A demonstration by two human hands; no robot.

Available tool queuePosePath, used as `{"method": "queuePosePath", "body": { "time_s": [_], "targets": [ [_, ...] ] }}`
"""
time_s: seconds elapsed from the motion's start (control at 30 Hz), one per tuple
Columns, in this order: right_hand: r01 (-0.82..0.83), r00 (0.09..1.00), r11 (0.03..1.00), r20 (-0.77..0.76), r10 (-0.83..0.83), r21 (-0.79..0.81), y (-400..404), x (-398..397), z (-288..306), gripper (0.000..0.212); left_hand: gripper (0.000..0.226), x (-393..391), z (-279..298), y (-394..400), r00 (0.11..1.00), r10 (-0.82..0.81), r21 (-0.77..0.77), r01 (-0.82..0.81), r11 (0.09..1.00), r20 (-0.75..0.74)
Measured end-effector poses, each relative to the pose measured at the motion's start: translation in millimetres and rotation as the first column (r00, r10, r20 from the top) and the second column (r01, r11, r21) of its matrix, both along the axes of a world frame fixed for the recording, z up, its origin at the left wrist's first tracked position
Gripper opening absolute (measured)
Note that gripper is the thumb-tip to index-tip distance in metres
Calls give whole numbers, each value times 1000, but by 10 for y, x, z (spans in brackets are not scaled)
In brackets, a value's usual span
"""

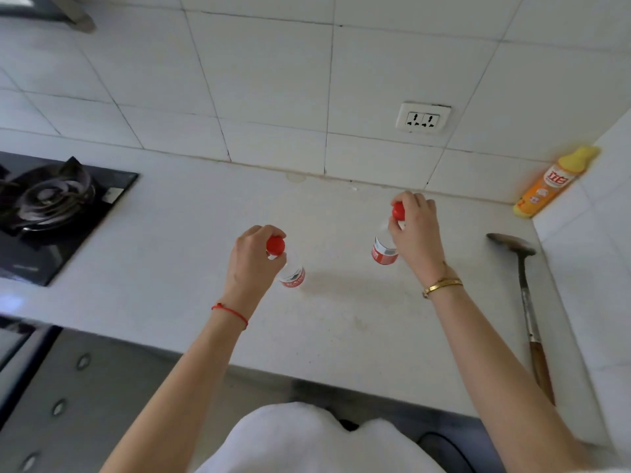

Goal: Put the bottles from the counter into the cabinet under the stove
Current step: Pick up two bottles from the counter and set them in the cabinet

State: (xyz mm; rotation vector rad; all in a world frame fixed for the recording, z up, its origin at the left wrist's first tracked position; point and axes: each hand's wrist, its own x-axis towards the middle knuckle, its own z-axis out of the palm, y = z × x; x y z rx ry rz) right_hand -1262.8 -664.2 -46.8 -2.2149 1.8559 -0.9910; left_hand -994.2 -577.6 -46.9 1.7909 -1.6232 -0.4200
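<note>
Two clear plastic bottles with red caps and red-and-white labels are over the white counter (341,329). My left hand (254,259) grips the left bottle (293,276) at its neck, fingers wrapped around the cap. My right hand (415,230) holds the right bottle (384,250) the same way at the cap. Whether the bottles rest on the counter or hang just above it I cannot tell. An orange bottle with a yellow cap (553,180) stands in the far right corner against the wall. The cabinet front (102,387) lies below the counter's edge.
A black gas stove (51,206) is set into the counter at the left. A metal spatula with a wooden handle (527,302) lies along the right side. A wall socket (422,117) sits in the tiled wall behind.
</note>
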Motion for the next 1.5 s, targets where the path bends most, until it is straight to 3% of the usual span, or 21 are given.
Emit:
{"method": "queuePosePath", "body": {
  "time_s": [0.27, 0.63, 1.1, 1.3, 1.5],
  "targets": [
    [-376, 919, 925, 147, 365, 55, 846, 910, 91, 25, 30, 405, 298, 1076, 977, 211, -32, -212, 977, -27],
    [-759, 651, 633, 140, 746, 151, 2446, 2384, 96, 25, 30, 1263, 313, 3314, 812, 583, -46, -583, 811, -3],
    [-897, 427, 377, 235, 873, 231, 4958, 4262, -137, 25, 28, 2634, 275, 6166, 599, 798, -28, -799, 601, 63],
    [-936, 303, 253, 198, 932, 243, 5521, 5119, -173, 23, 30, 3272, 178, 6803, 522, 852, 2, -853, 522, 37],
    [-940, 277, 226, 188, 942, 255, 5775, 6052, -281, 23, 29, 4135, 81, 6995, 510, 860, 10, -860, 510, 30]
  ]
}}
